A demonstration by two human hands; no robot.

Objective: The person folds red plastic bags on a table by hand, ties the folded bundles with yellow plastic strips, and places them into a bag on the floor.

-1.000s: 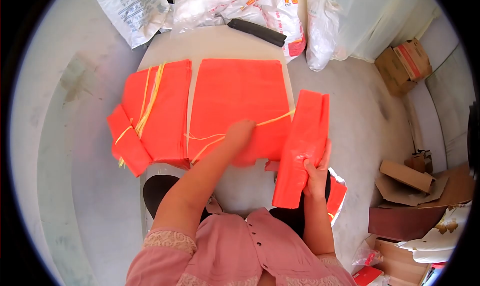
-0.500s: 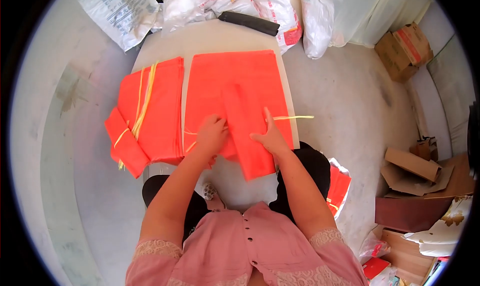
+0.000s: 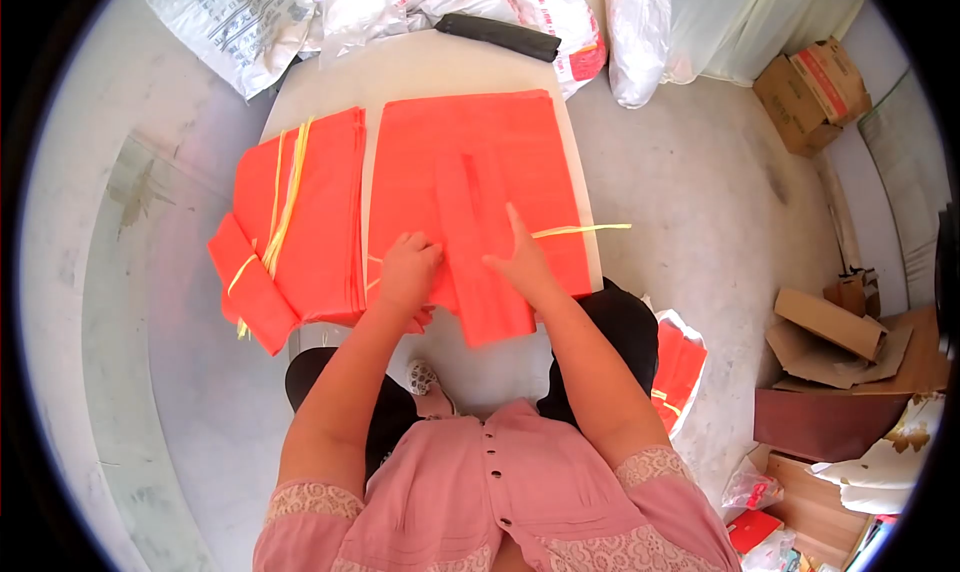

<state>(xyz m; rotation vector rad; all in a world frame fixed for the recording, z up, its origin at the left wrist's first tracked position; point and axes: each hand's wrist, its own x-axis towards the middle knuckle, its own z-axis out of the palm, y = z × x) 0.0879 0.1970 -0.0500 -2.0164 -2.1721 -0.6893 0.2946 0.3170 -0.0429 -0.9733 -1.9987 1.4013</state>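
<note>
A long folded bundle of thin red sheet lies over a flat stack of red sheets, its lower end reaching past the table's near edge. At its left side, my left hand has curled fingers closed on the red material; the fingertips are partly hidden. My right hand is at the bundle's right side, thumb and fingers apart. A yellow tie sticks out to the right from beneath the bundle, and short yellow ends show near my left hand.
On the left lies another red stack with yellow ties and a tied red roll. A black roll and white plastic bags are at the table's far end. Cardboard boxes stand right; a bag of red bundles sits by my leg.
The folded bundle has shifted a little left and stands straighter, with its layers more visible. Both hands have moved slightly left, the right one staying spread.
</note>
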